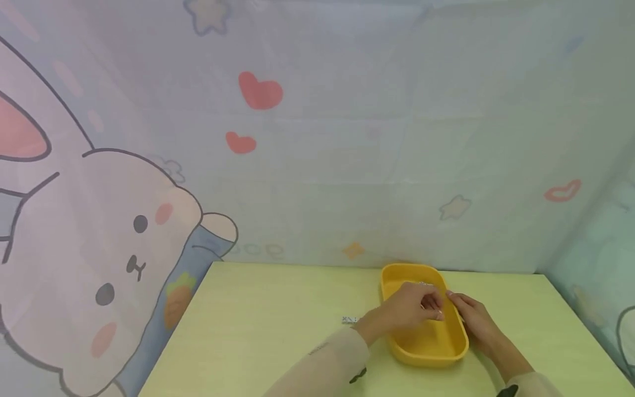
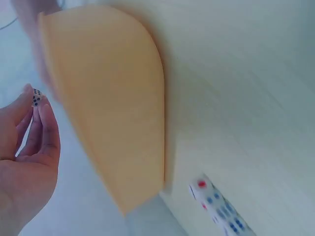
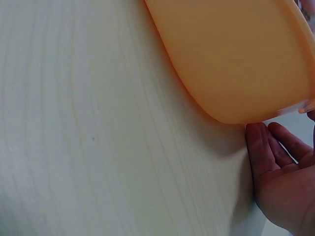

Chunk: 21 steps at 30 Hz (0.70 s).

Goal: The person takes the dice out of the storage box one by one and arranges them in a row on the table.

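Note:
A yellow tray [image 1: 429, 347] with rounded corners rests on the table. Over its inside, my left hand [image 1: 409, 306] pinches a white die [image 2: 37, 97] between thumb and fingertips, dark pips showing in the left wrist view. My right hand [image 1: 478, 322] holds the tray's right side, thumb at the rim and fingertips [image 3: 256, 135] against the outer wall. More small white dice [image 1: 425, 284] show at the tray's far end, partly hidden by the left hand. A short row of dice [image 2: 219, 206] with red and blue pips lies on the table left of the tray.
The pale wood-grain table [image 1: 278, 309] ends at a hanging cloth [image 1: 327, 209] printed with a rabbit, hearts and stars. A dark cable [image 1: 620, 336] hangs at the right edge. The left sleeve [image 1: 322, 361] passes close to the dice row.

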{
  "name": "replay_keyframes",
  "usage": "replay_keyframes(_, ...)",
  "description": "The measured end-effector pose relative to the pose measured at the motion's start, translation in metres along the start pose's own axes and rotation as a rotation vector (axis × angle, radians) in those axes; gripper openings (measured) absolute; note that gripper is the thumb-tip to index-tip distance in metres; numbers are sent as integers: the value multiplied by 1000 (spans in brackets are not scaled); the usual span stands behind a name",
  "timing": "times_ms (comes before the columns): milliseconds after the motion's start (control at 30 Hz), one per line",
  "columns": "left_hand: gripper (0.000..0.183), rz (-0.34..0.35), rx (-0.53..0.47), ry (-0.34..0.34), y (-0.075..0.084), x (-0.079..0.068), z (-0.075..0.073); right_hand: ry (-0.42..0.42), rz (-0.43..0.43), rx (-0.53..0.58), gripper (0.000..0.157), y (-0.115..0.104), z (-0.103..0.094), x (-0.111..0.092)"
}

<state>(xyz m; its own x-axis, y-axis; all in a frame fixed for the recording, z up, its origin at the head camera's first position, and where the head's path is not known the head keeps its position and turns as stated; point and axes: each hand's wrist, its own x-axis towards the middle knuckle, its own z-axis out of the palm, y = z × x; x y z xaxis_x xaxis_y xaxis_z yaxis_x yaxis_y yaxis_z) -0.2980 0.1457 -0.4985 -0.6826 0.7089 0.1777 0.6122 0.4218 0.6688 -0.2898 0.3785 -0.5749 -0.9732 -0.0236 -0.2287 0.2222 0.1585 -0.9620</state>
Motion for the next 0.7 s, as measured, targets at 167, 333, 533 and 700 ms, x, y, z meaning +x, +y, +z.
replay_keyframes(167, 7, -16, -58, 43, -9, -27, -28, 2, 9, 6, 77, -4, -1, 0)
replay_keyframes(333, 8, -69, -76, 109, -31, -57, -54, -16, 8, 7, 79, -6, 0, 1)
replay_keyframes(533, 11, -135, -101, 187, -59, -94, -70, -10, 20, 5, 81, -7, 0, -1)
replay_keyframes(700, 10, -223, -102, 212, -79, -122, -73, -22, 41, 7, 82, -2, 2, 0)
